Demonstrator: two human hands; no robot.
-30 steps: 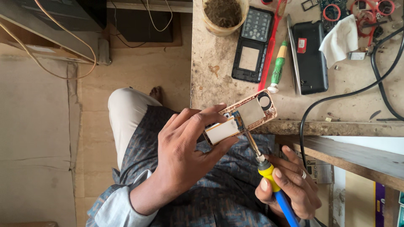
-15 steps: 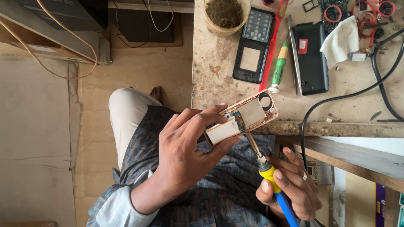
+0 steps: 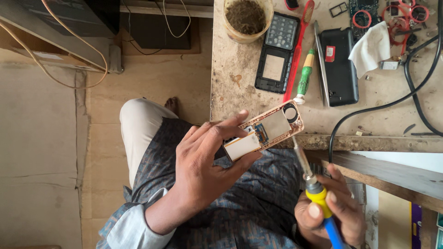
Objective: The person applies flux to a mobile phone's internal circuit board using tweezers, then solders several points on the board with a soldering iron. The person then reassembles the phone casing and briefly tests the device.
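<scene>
My left hand [image 3: 207,166] grips an opened phone body [image 3: 267,130] with a pinkish-gold frame, a white battery block and a round camera ring, held over my lap near the bench edge. My right hand [image 3: 330,214] holds a soldering iron [image 3: 314,189] with a yellow collar and blue handle. Its metal tip points up toward the lower right side of the phone body, a little apart from it.
The worn workbench [image 3: 240,74] carries a black keypad frame [image 3: 276,53], a red toothbrush [image 3: 297,50], a green-handled screwdriver [image 3: 304,76], a black phone back [image 3: 339,64], a white cloth [image 3: 369,48], a tub of brown stuff [image 3: 244,16] and black cables [image 3: 415,92].
The soldering iron's tip has drawn back from the phone body's middle toward its lower right side. My left hand holds the phone body nearly still.
</scene>
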